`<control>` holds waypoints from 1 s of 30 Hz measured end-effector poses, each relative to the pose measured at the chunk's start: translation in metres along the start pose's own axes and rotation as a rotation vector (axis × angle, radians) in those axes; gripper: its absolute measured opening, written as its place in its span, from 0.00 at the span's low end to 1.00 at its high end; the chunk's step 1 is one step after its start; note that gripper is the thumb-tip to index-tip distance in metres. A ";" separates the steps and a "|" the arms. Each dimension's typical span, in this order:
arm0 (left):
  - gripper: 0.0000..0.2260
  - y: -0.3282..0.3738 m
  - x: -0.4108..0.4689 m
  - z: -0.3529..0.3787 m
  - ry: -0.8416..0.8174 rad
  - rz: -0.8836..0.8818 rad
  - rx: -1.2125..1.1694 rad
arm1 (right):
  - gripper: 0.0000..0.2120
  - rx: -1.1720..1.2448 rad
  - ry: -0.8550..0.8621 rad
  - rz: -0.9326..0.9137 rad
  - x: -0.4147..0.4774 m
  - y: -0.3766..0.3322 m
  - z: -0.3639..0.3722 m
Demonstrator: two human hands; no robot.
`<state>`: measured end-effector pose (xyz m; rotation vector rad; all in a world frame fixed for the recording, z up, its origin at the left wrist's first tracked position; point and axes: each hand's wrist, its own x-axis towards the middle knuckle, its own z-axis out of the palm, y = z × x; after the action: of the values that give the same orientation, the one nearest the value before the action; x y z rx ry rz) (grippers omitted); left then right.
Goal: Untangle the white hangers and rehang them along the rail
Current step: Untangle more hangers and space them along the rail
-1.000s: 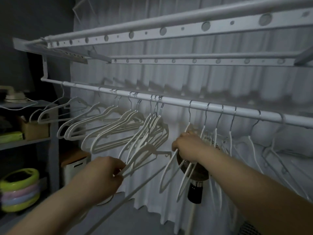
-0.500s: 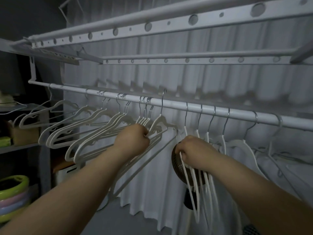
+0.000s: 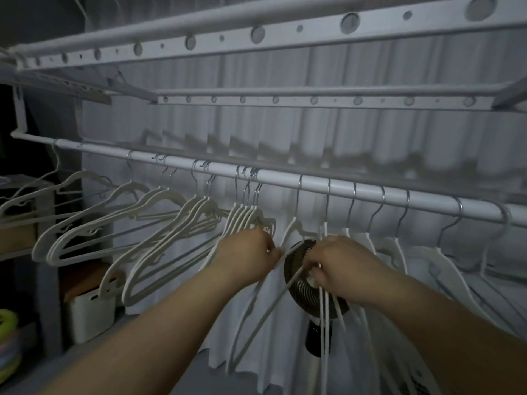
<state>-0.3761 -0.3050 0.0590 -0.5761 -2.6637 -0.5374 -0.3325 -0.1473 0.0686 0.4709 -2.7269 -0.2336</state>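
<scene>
Several white hangers hang by metal hooks from the white rail [image 3: 285, 178]. One hanger [image 3: 293, 228] now hangs alone at the rail's middle, its hook over the rail. My left hand [image 3: 248, 252] pinches that hanger's shoulder just below a bunched group of hangers [image 3: 245, 215]. My right hand [image 3: 339, 266] grips the thin arms of the hangers [image 3: 325, 323] to its right, in front of a dark fan. More hangers [image 3: 399, 249] spread along the rail to the right, and others [image 3: 85, 223] fan out to the left.
A dark round fan [image 3: 302, 280] on a stand sits behind my hands. A white pleated curtain [image 3: 342, 143] backs the rail. Perforated white bars [image 3: 256, 32] run overhead. Shelves with a white bin [image 3: 91, 312] and coloured rings [image 3: 8, 346] stand at the left.
The lifted hanger has been hooked onto the rail at the middle gap. My left hand dropped from its neck to its shoulder, and my right hand stayed on the right-hand hangers.
</scene>
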 end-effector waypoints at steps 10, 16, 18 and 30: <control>0.19 -0.050 -0.007 0.005 0.096 0.061 0.223 | 0.17 -0.030 0.191 0.022 0.046 -0.034 -0.007; 0.15 -0.070 -0.005 0.005 0.103 0.022 0.305 | 0.17 -0.137 0.075 0.112 0.048 -0.038 0.003; 0.15 -0.073 -0.004 0.003 0.093 0.002 0.282 | 0.16 -0.144 0.066 0.131 0.048 -0.039 0.003; 0.10 -0.077 -0.005 -0.015 0.155 0.011 0.323 | 0.16 -0.126 0.082 0.190 0.036 -0.033 0.001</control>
<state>-0.4028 -0.3779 0.0482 -0.4344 -2.5240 -0.1348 -0.3551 -0.1912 0.0723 0.1807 -2.6357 -0.3261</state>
